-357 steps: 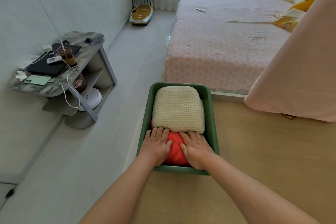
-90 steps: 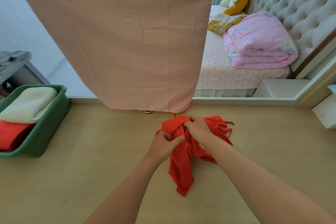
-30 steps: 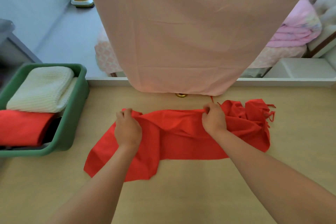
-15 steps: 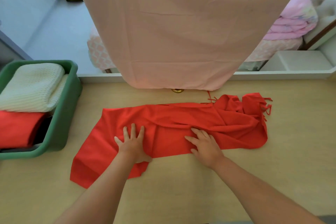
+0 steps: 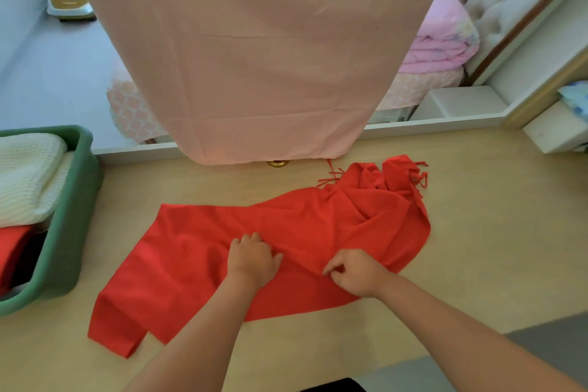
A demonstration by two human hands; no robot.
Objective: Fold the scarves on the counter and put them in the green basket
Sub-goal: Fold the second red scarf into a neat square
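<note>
A red scarf [image 5: 318, 226] lies spread lengthwise on the wooden counter [image 5: 496, 232], its fringed end bunched at the far right and its left end drooping toward the front edge. My left hand [image 5: 251, 259] rests on the scarf's middle with fingers curled into the fabric. My right hand [image 5: 356, 270] sits just to its right, near the scarf's front edge, with thumb and fingers pinching the cloth. The green basket [image 5: 76, 200] stands at the left edge, holding a folded cream knitted scarf [image 5: 25, 175] and a folded red scarf [image 5: 12, 248].
A large pink cloth [image 5: 248, 57] hangs down over the counter's back edge, with a small gold knob [image 5: 277, 163] under it. Behind are a bed with a pink quilt [image 5: 445, 41] and a white ledge [image 5: 458, 102].
Both hands were flat on the scarf half a second ago; now their fingers are curled into the fabric, closer together. The scarf's front edge has shifted toward me.
</note>
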